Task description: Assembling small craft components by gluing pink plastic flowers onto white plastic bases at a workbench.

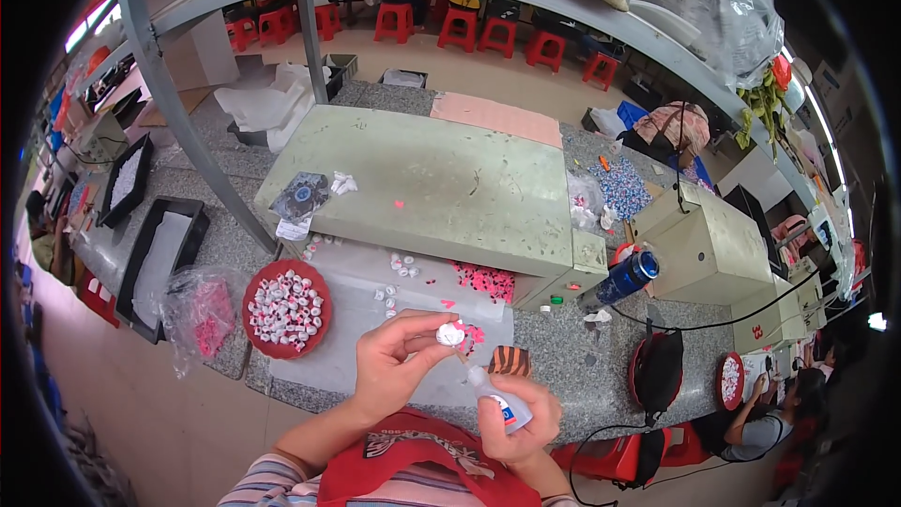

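Note:
Between the thumb and fingers of my left hand [399, 361] is a small round white piece [450, 333] with a bit of pink on it. My right hand [527, 418] grips a white squeeze bottle [507, 410], its narrow tip tilted up toward the white piece. Whether the tip touches the piece I cannot tell. Just beyond my hands, small pink and black bits [474, 336] lie on a white sheet [352, 357]. A red bowl [251, 343] heaped with white pieces marked in pink and black stands to the left.
A green metal box [422, 178] stands behind the work area, with a pink pile [485, 282] at its base. A blue bottle [619, 280] and a black bag [660, 366] are on the right. Leftward are a plastic bag [202, 314] and a black tray [195, 225].

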`<state>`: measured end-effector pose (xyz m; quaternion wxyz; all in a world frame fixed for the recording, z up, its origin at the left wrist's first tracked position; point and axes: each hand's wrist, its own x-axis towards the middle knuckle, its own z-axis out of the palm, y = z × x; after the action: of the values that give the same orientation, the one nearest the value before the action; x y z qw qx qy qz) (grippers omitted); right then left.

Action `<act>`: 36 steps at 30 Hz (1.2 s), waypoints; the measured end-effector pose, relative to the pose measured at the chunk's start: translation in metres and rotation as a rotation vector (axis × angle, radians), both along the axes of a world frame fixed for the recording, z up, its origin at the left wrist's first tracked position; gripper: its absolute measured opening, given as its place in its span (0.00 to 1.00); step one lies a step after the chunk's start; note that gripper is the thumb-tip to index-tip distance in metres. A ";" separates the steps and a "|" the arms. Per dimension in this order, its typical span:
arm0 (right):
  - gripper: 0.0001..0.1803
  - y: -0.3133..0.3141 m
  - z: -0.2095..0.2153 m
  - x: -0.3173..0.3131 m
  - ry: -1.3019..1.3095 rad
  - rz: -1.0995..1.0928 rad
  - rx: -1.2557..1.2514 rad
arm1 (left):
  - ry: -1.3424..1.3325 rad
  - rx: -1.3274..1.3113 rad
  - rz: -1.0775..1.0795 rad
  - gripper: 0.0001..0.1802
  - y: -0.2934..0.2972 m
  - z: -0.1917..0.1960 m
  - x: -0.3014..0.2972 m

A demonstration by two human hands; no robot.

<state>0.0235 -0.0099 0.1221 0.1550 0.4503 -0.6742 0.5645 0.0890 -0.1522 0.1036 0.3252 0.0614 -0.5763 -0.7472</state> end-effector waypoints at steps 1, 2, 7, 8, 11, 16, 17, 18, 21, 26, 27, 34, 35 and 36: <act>0.13 -0.001 0.002 0.000 0.003 0.021 -0.001 | -0.013 -0.012 0.008 0.17 -0.001 0.001 0.001; 0.13 -0.001 0.002 0.000 0.002 0.022 -0.002 | -0.025 -0.024 0.017 0.17 -0.001 0.002 0.001; 0.13 0.001 0.004 -0.002 0.011 0.058 0.009 | -0.023 -0.067 0.047 0.17 -0.004 0.003 0.001; 0.13 0.002 0.005 -0.003 0.010 0.057 0.009 | -0.023 -0.066 0.053 0.17 -0.003 0.004 0.002; 0.13 0.004 0.007 -0.003 0.007 0.048 0.016 | -0.011 -0.048 0.034 0.17 -0.003 0.003 0.003; 0.13 0.005 0.006 -0.004 0.034 0.015 0.000 | -0.099 0.185 -0.085 0.18 -0.007 0.004 0.003; 0.13 0.006 0.006 -0.004 0.035 0.015 -0.002 | -0.137 0.242 -0.118 0.18 -0.008 0.003 0.003; 0.13 0.006 0.006 -0.004 0.028 0.027 -0.004 | -0.137 0.241 -0.119 0.18 -0.009 0.003 0.003; 0.13 0.006 0.006 -0.004 0.031 0.044 -0.011 | -0.128 0.349 -0.164 0.18 -0.010 0.002 0.004; 0.13 0.006 0.003 -0.005 0.017 0.066 -0.027 | -0.122 0.410 -0.232 0.18 -0.012 -0.001 0.005; 0.13 0.007 0.003 -0.005 0.021 0.056 -0.026 | -0.122 0.409 -0.232 0.18 -0.012 -0.002 0.005; 0.12 0.009 0.005 -0.005 0.009 0.035 0.007 | -0.089 0.395 -0.216 0.18 -0.013 -0.003 0.004; 0.12 0.009 0.006 -0.004 0.008 0.034 0.007 | -0.090 0.386 -0.209 0.18 -0.013 -0.002 0.004; 0.12 0.010 0.007 -0.004 0.016 0.036 0.014 | -0.090 0.386 -0.209 0.18 -0.013 -0.002 0.004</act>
<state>0.0199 -0.0003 0.1293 0.1469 0.4681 -0.6687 0.5587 0.0932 -0.1652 0.1012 0.2021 0.0960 -0.4399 -0.8697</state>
